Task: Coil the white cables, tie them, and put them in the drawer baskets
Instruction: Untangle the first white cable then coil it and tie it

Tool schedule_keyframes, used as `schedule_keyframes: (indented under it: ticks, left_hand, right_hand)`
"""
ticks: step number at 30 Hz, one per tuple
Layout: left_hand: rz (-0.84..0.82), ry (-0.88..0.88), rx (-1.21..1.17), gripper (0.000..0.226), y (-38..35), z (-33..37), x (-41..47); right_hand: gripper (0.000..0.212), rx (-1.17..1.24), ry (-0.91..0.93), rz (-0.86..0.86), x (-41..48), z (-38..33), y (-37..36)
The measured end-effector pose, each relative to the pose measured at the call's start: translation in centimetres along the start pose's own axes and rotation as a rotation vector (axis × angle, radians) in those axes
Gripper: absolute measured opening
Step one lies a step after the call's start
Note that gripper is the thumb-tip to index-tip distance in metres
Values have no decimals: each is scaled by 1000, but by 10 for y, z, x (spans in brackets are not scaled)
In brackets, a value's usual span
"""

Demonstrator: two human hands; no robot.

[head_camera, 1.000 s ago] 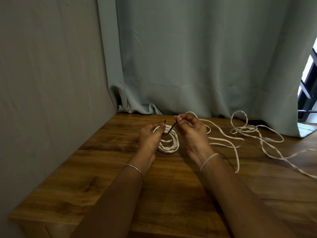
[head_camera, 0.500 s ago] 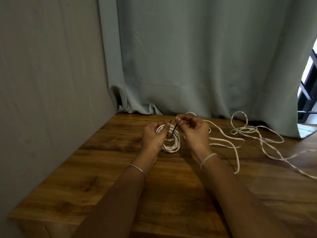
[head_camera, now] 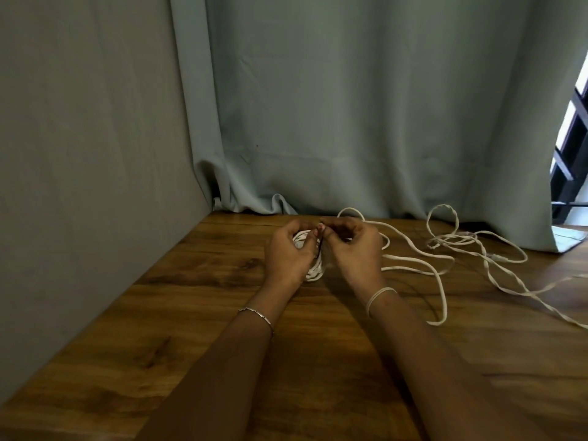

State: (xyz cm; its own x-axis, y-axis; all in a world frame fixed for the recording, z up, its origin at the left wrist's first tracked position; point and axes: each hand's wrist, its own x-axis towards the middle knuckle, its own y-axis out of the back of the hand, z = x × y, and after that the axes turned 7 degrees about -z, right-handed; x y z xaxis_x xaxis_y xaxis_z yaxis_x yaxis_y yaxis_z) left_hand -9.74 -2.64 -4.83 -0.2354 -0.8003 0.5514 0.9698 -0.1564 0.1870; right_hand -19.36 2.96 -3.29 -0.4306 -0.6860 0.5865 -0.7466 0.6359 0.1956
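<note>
A small coil of white cable lies on the wooden table near the back, mostly hidden under my hands. My left hand curls over the coil and pinches at its top. My right hand meets it fingertip to fingertip, pinching a thin dark tie that barely shows between the fingers. A second white cable sprawls loose and tangled across the table to the right.
A grey wall closes the left side. A pale curtain hangs along the table's back edge. A window frame shows at the far right. A pale band circles my right wrist.
Both hands have closed together over the coil's top. The dark tie, earlier standing up between the fingers, is now almost hidden.
</note>
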Motion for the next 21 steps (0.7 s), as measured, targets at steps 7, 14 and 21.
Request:
schedule_keyframes:
  ticks: [7, 14, 21]
  left_hand:
    - [-13, -7, 30, 6, 2, 1, -2]
    - [-24, -21, 87, 7, 6, 2, -3]
    - [-40, -36, 112, 6, 5, 2, -1]
  right_hand:
    - [14, -57, -1, 17, 2, 3, -1]
    - [14, -54, -19, 6, 1, 4, -1]
    - [11, -40, -60, -2, 4, 6, -1]
